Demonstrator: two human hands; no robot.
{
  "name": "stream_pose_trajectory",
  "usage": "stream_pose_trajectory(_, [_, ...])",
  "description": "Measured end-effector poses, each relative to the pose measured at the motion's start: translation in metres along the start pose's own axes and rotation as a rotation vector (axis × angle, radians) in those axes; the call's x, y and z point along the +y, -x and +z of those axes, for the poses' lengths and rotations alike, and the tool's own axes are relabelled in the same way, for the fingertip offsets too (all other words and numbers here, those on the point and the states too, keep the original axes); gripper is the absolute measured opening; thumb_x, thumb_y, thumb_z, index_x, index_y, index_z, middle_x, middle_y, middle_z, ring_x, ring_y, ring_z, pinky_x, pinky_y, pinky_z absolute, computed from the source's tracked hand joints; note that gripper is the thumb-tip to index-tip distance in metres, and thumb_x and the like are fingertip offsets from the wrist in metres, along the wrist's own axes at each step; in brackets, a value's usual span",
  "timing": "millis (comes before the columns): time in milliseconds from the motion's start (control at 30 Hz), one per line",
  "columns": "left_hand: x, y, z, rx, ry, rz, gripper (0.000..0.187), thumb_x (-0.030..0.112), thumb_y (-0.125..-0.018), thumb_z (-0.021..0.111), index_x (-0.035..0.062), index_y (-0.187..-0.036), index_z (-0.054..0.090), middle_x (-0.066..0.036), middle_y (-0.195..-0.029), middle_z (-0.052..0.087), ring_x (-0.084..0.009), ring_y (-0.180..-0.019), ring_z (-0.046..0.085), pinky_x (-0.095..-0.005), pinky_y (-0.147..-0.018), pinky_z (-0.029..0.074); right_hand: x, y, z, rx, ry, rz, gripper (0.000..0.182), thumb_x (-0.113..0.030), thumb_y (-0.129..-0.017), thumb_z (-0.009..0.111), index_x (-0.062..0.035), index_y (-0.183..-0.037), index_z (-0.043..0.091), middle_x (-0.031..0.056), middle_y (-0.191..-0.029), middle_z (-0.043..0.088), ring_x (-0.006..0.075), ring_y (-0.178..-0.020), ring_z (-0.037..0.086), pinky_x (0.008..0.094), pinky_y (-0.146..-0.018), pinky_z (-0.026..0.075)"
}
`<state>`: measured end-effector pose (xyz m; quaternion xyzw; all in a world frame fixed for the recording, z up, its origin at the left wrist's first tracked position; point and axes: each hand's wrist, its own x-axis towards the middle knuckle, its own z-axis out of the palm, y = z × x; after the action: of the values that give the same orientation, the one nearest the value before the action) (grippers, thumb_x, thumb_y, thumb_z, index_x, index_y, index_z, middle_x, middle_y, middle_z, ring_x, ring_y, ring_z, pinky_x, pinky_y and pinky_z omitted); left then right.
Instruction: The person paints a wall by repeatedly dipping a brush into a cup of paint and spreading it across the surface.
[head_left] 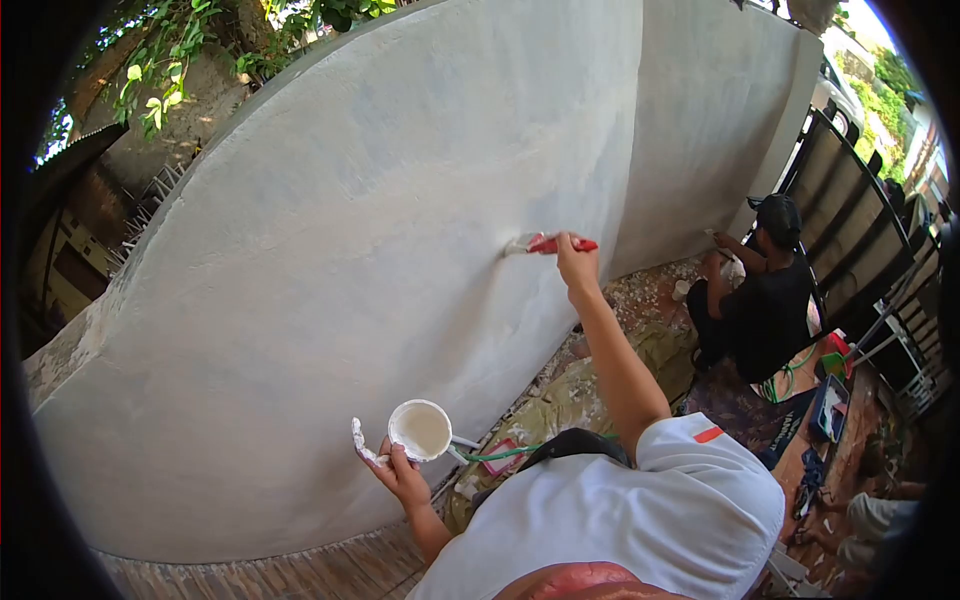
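My right hand (pixel 577 262) is closed around the red handle of a paintbrush (pixel 543 244), its pale bristles right at the wall (pixel 400 240). The wall is grey-white with uneven, streaky patches of coating. Lower down, my left hand (pixel 403 477) grips a small white paint tub (pixel 421 431) in front of the wall. The tub's open top faces up, showing off-white paint inside. A curved, paint-smeared white piece (pixel 366 443) sticks out to the left of the tub, beside my fingers; what it belongs to is unclear.
A person in black (pixel 768 290) crouches by the wall's far end, near a small white container (pixel 681 289). A paint-spattered sheet (pixel 655 360) covers the ground, with a green hose (pixel 510 452) across it. A blue tray (pixel 829 408) and a metal gate (pixel 860 220) are at right.
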<state>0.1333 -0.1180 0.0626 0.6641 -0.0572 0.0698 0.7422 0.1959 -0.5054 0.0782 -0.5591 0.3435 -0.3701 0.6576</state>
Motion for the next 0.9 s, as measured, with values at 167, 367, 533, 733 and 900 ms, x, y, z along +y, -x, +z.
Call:
stream_pose_trajectory(167, [-0.004,-0.007,0.001,-0.029,0.063,0.027,0.067,0.004,-0.086,0.044,0.0137,-0.145,0.014,-0.006,-0.096,0.059,-0.0029,-0.058,0.038,-0.0165,-0.046,0.028,-0.216,0.028,0.038,-0.161,-0.417,-0.588,0.025,-0.020,-0.087,0.050,-0.0021,-0.086,0.067,0.0023,-0.073,0.063,0.0056,-0.055,0.043,0.0216,-0.050,0.035])
stream_pose_trajectory(367, [-0.005,-0.006,0.005,0.003,0.092,0.014,0.066,0.004,-0.086,0.044,0.0140,-0.145,0.015,-0.007,-0.098,0.059,-0.0028,-0.059,0.039,-0.0165,-0.046,0.028,-0.199,0.009,0.065,-0.154,-0.515,-0.456,0.025,-0.024,-0.088,0.053,-0.0022,-0.091,0.065,-0.0013,-0.070,0.056,0.0057,-0.056,0.041,0.0224,-0.051,0.034])
stream_pose_trajectory(533, [0.001,-0.005,0.009,0.006,0.114,0.001,0.066,0.004,-0.085,0.043,0.0129,-0.145,0.015,-0.004,-0.088,0.057,-0.0030,-0.056,0.036,-0.0168,-0.045,0.026,0.054,0.006,0.011,0.119,-0.150,-0.044,0.023,-0.027,-0.086,0.059,-0.0048,-0.086,0.065,-0.0004,-0.071,0.059,0.0062,-0.054,0.044,0.0223,-0.049,0.036])
stream_pose_trajectory(733, [0.001,-0.010,-0.009,-0.105,0.072,-0.006,0.065,0.004,-0.086,0.042,0.0133,-0.145,0.016,-0.005,-0.093,0.059,-0.0024,-0.059,0.037,-0.0162,-0.046,0.027,0.108,0.008,0.009,0.221,-0.014,0.065,0.019,-0.022,-0.081,0.060,-0.0058,-0.071,0.059,0.0024,-0.059,0.053,0.0100,-0.047,0.045,0.0267,-0.047,0.038])
stream_pose_trajectory(900, [0.004,-0.005,-0.031,-0.096,0.102,-0.017,0.065,0.004,-0.087,0.043,0.0141,-0.145,0.016,-0.004,-0.093,0.059,-0.0023,-0.058,0.037,-0.0159,-0.046,0.027,-0.179,0.039,0.039,-0.084,-0.452,-0.425,0.026,-0.023,-0.088,0.050,-0.0012,-0.089,0.065,0.0040,-0.082,0.064,0.0088,-0.056,0.047,0.0245,-0.056,0.035])
